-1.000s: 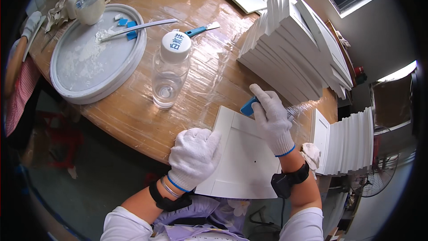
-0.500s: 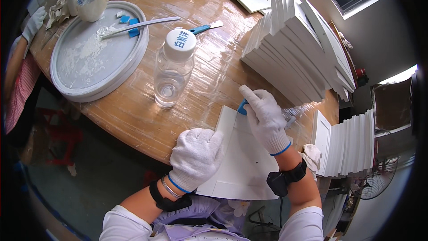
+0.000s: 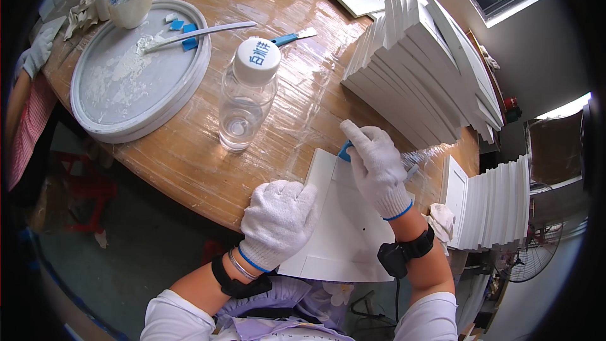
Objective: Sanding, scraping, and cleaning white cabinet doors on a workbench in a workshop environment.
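A white framed panel (image 3: 344, 227) with a small dark hole lies in front of me, over the table's near edge. My left hand (image 3: 281, 218), in a white knit glove, is closed at the panel's left edge; its fingertips are hidden. Over the panel's far right part, my right hand (image 3: 377, 167), also gloved, pinches a small blue piece (image 3: 344, 151) against the panel's far edge. Its index finger points forward past the piece. Most of the blue piece is hidden under the fingers.
A clear bottle (image 3: 246, 104) with a white cap stands ahead of my left hand. Left of it, a round grey lid (image 3: 107, 104) bears white paste, a spatula and blue squares. A blue-handled scraper (image 3: 293, 37) lies beyond. Stacked white panels (image 3: 410, 69) rise at right. A co-worker's gloved hand (image 3: 39, 50) is at far left.
My hands stay almost in place on the panel. At the far left, the co-worker's gloved hand has shifted, and a flat pale piece now shows at it.
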`<move>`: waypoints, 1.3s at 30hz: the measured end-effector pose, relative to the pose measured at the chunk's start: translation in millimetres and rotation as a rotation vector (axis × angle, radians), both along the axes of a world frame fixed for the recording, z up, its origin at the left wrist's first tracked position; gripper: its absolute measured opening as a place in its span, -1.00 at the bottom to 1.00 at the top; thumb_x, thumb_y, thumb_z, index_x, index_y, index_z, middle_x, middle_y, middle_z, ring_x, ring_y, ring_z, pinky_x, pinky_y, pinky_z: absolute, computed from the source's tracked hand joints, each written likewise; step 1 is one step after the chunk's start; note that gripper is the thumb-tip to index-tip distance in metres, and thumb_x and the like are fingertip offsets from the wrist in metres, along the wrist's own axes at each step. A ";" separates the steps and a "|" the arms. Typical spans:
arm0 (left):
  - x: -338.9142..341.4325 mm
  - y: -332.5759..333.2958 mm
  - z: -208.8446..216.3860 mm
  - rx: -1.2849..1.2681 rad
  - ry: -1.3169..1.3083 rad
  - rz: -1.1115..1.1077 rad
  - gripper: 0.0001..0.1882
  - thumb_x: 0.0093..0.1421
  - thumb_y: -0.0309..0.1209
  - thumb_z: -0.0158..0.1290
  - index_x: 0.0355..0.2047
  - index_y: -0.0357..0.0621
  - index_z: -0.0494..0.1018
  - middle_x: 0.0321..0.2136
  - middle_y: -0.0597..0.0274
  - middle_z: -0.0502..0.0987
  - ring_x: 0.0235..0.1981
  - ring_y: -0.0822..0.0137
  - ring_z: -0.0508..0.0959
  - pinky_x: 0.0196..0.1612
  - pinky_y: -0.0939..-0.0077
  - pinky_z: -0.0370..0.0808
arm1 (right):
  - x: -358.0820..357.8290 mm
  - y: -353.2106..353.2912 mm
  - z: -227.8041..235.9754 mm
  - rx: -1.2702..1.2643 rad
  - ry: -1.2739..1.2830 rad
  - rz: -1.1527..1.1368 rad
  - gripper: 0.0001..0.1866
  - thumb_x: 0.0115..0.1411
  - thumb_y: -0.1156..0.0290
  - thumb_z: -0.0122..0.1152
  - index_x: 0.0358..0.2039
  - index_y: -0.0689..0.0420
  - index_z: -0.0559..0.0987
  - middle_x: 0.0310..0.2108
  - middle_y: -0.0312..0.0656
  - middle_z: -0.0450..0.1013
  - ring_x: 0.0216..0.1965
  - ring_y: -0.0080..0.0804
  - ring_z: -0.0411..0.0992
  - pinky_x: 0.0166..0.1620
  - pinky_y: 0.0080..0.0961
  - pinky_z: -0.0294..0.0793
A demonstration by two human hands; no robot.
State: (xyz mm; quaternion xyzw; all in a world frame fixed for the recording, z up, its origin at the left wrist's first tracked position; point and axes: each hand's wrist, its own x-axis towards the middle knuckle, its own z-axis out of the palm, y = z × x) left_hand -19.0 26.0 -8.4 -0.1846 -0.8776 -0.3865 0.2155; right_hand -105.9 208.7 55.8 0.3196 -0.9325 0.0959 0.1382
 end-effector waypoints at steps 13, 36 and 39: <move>0.5 -1.4 -0.1 -0.006 -0.010 0.009 -0.82 0.00 -0.45 0.13 -0.35 -0.15 0.43 -0.51 0.17 0.42 -0.41 0.09 0.49 -0.33 0.19 0.42 | 29.9 -3.2 19.4 -0.012 -0.074 0.139 -0.50 0.01 0.63 0.20 0.03 0.15 0.46 -0.37 -0.08 0.44 -0.36 -0.05 0.42 -0.29 -0.19 0.41; 0.3 -2.4 -1.1 0.029 -0.021 0.002 -0.77 -0.05 -0.50 0.16 -0.32 -0.22 0.51 -0.49 0.15 0.49 -0.43 0.09 0.52 -0.36 0.20 0.48 | 41.2 -6.2 9.9 0.141 -0.019 0.133 -0.53 -0.01 0.56 0.19 -0.01 0.11 0.50 -0.22 -0.17 0.45 -0.28 -0.17 0.43 -0.20 -0.26 0.42; 0.4 -2.5 -1.4 0.021 -0.030 -0.008 -0.78 -0.05 -0.50 0.16 -0.32 -0.22 0.51 -0.49 0.15 0.49 -0.44 0.09 0.52 -0.36 0.20 0.49 | 41.2 -5.8 8.2 0.130 -0.003 0.155 -0.52 -0.01 0.55 0.19 0.00 0.11 0.50 -0.22 -0.17 0.44 -0.28 -0.16 0.42 -0.19 -0.27 0.41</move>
